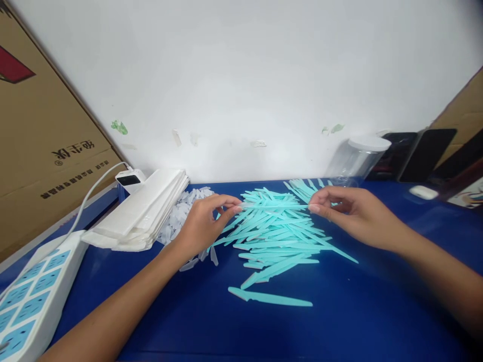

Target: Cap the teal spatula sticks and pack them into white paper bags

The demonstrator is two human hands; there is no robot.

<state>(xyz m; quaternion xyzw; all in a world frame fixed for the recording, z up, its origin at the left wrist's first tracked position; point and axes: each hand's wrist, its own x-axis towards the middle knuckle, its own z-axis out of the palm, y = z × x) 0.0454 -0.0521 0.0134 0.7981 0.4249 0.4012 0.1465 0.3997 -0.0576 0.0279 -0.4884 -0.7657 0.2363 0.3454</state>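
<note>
A teal eyebrow razor (281, 206) is stretched level between my two hands, above a heap of similar razors. My left hand (207, 218) pinches its left end, where a translucent cap (247, 205) shows at the fingertips. How far the cap sits over the blade I cannot tell. My right hand (349, 213) grips the tip of the handle between thumb and fingers. Below lies the pile of teal razors (279, 236), with one loose razor (271, 297) nearest me. Small translucent caps (175, 218) are heaped beside and partly behind my left hand.
White paper sleeves (147, 206) are stacked at left, by a power strip (41, 281) and a small white device (130, 178). More teal razors (304, 188) lie at the back. A clear jar (356, 161), dark phones (428, 153) and a white case (423, 192) stand right.
</note>
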